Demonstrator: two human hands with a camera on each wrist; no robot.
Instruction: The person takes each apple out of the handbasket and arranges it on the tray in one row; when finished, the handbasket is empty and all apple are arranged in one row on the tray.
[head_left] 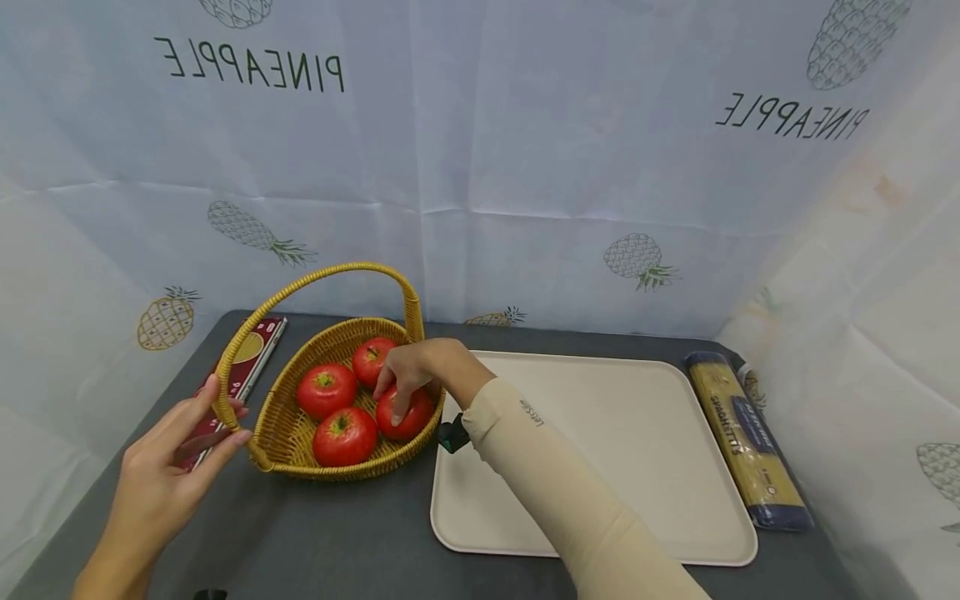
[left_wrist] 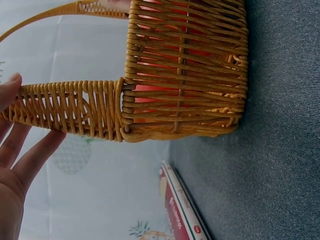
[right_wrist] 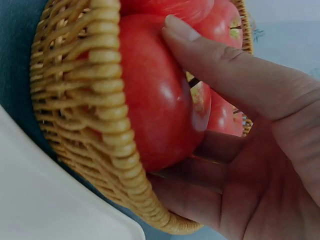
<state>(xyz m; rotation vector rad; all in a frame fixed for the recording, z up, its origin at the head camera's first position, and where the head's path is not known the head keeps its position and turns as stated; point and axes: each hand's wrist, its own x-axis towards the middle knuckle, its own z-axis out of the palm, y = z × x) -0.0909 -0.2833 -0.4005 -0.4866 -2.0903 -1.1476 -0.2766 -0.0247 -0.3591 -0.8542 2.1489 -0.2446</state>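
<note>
A yellow wicker basket (head_left: 352, 473) with a tall arched handle stands on the left part of the table, holding several red apples (head_left: 326, 392). My left hand (head_left: 161, 467) grips the handle's near left end between thumb and fingers; the left wrist view shows the woven handle (left_wrist: 70, 107) in that grasp. Reaching in from the right, my right hand (head_left: 408, 375) holds the rightmost apple (head_left: 407, 414). In the right wrist view the thumb lies over the top of this apple (right_wrist: 155, 95) beside its stem, and the other fingers pass round its far side, partly hidden.
A beige tray (head_left: 600, 450) lies right of the basket, under my right forearm. Along the table's right edge is a spaghetti pack (head_left: 750, 450). Behind the left hand lies a dark red box (head_left: 255, 354). A pineapple-print curtain (head_left: 525, 167) hangs round the table.
</note>
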